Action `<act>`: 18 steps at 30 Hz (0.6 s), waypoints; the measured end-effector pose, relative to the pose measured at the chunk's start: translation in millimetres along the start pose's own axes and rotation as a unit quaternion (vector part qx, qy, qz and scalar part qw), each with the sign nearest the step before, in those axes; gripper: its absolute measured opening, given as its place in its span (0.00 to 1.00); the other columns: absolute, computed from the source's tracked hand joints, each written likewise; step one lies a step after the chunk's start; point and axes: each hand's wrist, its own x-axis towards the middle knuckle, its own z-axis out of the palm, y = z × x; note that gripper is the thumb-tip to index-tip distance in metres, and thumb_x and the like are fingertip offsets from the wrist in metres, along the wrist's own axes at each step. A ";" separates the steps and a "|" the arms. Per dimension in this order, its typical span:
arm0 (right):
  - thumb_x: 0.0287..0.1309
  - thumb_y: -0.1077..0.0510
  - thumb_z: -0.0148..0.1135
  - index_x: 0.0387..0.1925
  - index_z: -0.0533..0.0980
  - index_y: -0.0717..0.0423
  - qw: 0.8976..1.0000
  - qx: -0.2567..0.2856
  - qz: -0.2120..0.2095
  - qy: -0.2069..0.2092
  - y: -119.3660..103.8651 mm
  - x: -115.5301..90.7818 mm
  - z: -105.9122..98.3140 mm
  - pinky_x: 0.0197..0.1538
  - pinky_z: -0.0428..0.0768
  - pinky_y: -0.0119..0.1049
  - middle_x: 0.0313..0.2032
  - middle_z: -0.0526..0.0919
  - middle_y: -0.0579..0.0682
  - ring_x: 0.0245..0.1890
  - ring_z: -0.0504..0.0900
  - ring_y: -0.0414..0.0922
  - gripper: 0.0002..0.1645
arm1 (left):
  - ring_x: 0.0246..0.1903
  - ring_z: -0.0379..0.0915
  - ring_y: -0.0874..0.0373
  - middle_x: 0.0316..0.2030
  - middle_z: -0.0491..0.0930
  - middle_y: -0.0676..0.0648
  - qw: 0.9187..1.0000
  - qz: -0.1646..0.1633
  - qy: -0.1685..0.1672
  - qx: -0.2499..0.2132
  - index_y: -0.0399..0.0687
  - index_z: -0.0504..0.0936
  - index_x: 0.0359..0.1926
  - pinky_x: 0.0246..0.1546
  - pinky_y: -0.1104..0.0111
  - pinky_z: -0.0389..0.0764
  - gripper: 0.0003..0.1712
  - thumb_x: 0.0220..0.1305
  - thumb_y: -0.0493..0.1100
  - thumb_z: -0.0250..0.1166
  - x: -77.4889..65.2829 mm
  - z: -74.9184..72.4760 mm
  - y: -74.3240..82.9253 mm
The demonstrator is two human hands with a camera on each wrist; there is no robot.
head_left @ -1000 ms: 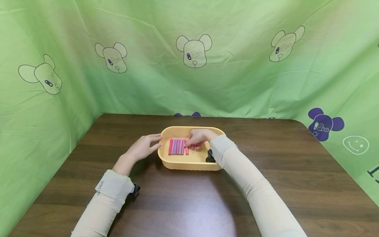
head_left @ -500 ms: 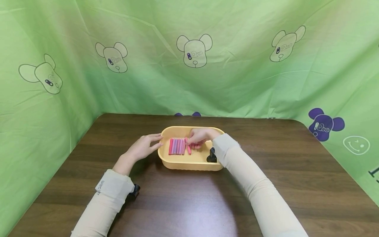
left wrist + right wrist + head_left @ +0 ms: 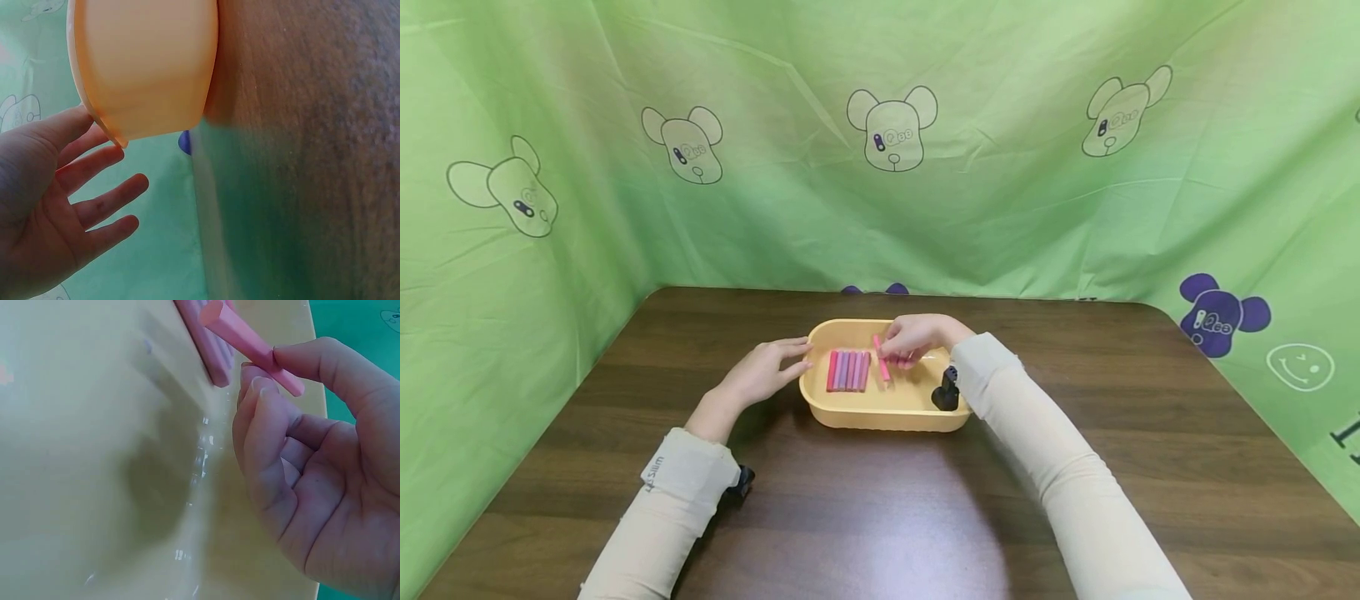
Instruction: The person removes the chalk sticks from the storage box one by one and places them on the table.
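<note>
Pinching a pink faceted stick point(image 3: 240, 340), right hand point(image 3: 919, 337) near frame centre, left hand point(image 3: 758, 375) spread wide, touching yellow-orange oblong plastic tray point(image 3: 887, 421).

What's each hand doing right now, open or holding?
Left hand: open, fingers spread at the rim of the yellow tray.
Right hand: closed, pinching one pink stick between thumb and fingers.

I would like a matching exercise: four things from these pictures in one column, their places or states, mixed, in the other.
1. left hand
2. row of sticks
3. tray
4. right hand

A. on the brown table
B. pinching one pink stick
C. spread at the tray's end
D. lying side by side

Pairs: 1-C, 2-D, 3-A, 4-B
</note>
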 end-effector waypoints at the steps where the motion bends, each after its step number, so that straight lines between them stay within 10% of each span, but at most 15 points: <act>1: 0.60 0.59 0.51 0.25 0.72 0.56 1.000 0.002 -0.001 0.000 -0.3 -1.1 -0.4 0.23 0.71 0.22 0.16 0.73 0.43 0.17 0.70 0.34 0.10 | 0.64 0.64 0.44 0.62 0.70 0.38 1.000 -0.001 -0.001 -0.001 0.37 0.72 0.60 0.65 0.53 0.65 0.25 0.66 0.44 0.57 0.2 0.0 -0.1; 18: 0.60 0.57 0.52 0.35 0.75 0.62 0.999 0.014 -0.015 0.028 1.2 -18.6 -10.0 0.28 0.77 0.24 0.24 0.77 0.46 0.21 0.74 0.35 0.11 | 0.65 0.63 0.45 0.63 0.69 0.39 1.000 -0.005 -0.003 -0.007 0.38 0.71 0.61 0.66 0.53 0.64 0.25 0.66 0.45 0.57 0.9 0.7 0.2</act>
